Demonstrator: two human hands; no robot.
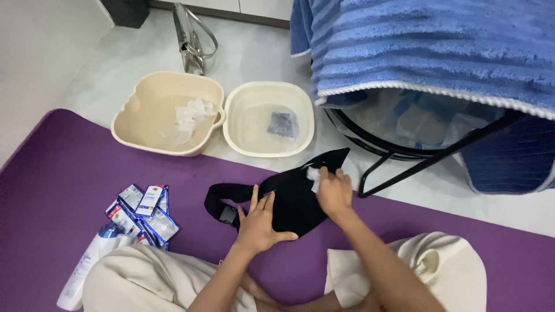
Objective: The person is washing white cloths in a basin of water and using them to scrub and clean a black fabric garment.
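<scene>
A black fabric bag with a strap [289, 193] lies flat on the purple mat [69, 173] in front of me. My left hand [258, 222] rests flat on the bag's near part, fingers spread, pinning it down. My right hand [334, 193] is closed on a small white cloth or wipe [314, 175] and presses it on the bag's upper right part. The bag's pointed tip [341, 155] reaches off the mat toward the floor.
Two cream basins stand beyond the mat: the left basin [136, 136] holds water and a white cloth, the right basin [234, 124] holds water and a blue-grey cloth. Several blue sachets [143, 211] and a white bottle [87, 263] lie at left. A black rack [393, 155] under a blue towel [439, 40] stands right.
</scene>
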